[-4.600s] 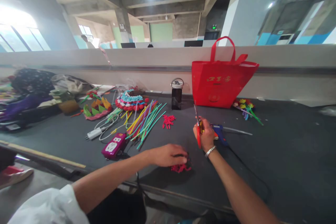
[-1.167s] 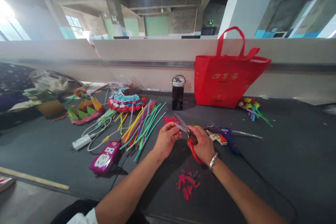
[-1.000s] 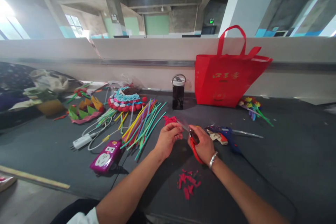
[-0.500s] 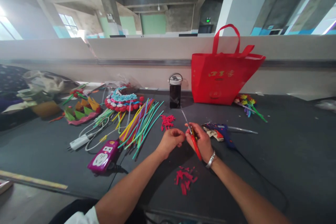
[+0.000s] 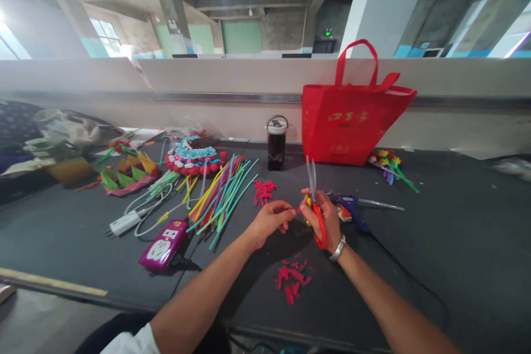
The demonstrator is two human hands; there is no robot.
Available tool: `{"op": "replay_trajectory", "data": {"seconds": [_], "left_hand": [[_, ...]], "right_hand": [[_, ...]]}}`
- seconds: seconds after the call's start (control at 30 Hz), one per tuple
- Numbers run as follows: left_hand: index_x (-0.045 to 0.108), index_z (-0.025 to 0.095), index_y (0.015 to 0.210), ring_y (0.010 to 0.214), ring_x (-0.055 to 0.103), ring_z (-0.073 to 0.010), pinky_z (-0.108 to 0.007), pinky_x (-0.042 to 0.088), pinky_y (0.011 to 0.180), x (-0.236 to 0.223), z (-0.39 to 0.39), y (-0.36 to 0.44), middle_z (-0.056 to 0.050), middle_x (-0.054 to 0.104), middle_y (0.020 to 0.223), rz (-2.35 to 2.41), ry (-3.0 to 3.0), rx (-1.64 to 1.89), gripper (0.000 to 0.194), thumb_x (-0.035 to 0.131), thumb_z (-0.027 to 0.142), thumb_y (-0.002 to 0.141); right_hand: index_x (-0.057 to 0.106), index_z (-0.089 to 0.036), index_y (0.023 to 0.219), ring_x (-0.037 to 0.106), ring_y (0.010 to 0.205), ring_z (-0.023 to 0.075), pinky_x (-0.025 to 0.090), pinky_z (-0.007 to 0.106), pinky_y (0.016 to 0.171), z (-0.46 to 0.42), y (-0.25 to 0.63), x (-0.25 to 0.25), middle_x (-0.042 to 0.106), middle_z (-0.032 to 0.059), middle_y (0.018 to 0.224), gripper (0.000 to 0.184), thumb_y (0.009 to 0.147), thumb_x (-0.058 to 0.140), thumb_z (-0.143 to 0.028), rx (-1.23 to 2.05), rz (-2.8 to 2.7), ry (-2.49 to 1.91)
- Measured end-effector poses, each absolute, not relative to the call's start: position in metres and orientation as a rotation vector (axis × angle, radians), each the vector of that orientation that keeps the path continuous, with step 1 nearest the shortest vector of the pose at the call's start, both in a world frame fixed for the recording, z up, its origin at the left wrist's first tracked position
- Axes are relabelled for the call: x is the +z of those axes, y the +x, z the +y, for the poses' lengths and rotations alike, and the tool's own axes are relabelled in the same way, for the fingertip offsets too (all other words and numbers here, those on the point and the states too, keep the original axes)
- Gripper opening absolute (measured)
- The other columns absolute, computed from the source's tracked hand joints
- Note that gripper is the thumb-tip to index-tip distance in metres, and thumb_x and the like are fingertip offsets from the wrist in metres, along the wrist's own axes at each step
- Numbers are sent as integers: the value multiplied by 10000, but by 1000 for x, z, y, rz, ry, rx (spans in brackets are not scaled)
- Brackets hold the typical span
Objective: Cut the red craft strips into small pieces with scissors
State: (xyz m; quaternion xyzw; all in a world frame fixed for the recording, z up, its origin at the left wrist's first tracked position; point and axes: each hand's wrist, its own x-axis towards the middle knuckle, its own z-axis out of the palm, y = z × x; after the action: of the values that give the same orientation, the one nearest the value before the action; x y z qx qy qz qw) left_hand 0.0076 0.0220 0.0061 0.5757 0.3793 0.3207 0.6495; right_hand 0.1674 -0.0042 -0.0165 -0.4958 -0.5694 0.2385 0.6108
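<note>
My right hand [image 5: 326, 218] is wrapped round a pair of scissors [image 5: 318, 224] with red and yellow handles, blades pointing up and slightly parted. Close beside it, my left hand [image 5: 274, 221] pinches a small red piece [image 5: 298, 211] between thumb and finger; the piece is mostly hidden. The fingertips of both hands nearly meet over the black table. Beyond my left hand lies a heap of small cut red pieces [image 5: 264, 191]. Nearer to me, below both hands, is a looser pile of red scraps [image 5: 292, 279].
Left of my hands lie colourful pipe cleaners [image 5: 224, 193], a purple power strip [image 5: 165, 244] and a white plug with cable [image 5: 126, 223]. A glue gun [image 5: 352, 210] lies right of my right hand, its cord trailing forward. A dark bottle [image 5: 276, 144] and a red bag [image 5: 352, 121] stand behind.
My right hand has moved slightly right, and the scissors have swung upright with their blades parted. A bit of red now shows at my left fingertips. The left hand has barely moved.
</note>
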Motion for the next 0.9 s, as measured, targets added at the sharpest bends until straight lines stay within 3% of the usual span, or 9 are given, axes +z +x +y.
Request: {"op": "replay_trajectory", "data": {"seconds": [0.27, 0.47, 0.67, 0.9], "left_hand": [[657, 131, 663, 467, 444, -63, -216, 328, 474, 4, 23, 6, 15, 572, 596, 806, 1268, 781, 88, 666, 212, 629], [674, 139, 697, 481, 482, -75, -229, 368, 501, 7, 27, 5, 8, 585, 608, 690, 986, 931, 133, 743, 233, 634], [662, 156, 754, 535, 519, -83, -230, 398, 551, 15, 28, 3, 21, 591, 639, 536, 800, 1233, 166, 771, 247, 666], [636, 164, 745, 545, 523, -89, -235, 402, 580, 12, 22, 4, 29, 582, 623, 541, 844, 1267, 174, 771, 248, 675]], "right_hand": [[593, -215, 1066, 611, 690, 137, 503, 253, 618, -7, 159, -20, 636, 0, 847, 272, 795, 599, -245, 490, -1388, -1115], [584, -209, 1054, 562, 597, 109, 471, 237, 567, -7, 169, -18, 634, 1, 851, 227, 833, 559, -253, 304, -1411, -1231], [560, -217, 1133, 634, 871, 190, 514, 317, 779, -7, 167, -20, 658, 52, 994, 332, 803, 572, -180, -23, -1695, -1218], [571, -227, 1153, 628, 932, 217, 518, 344, 804, -6, 160, -24, 655, 55, 1043, 473, 703, 561, -84, 22, -1807, -1348]]}}
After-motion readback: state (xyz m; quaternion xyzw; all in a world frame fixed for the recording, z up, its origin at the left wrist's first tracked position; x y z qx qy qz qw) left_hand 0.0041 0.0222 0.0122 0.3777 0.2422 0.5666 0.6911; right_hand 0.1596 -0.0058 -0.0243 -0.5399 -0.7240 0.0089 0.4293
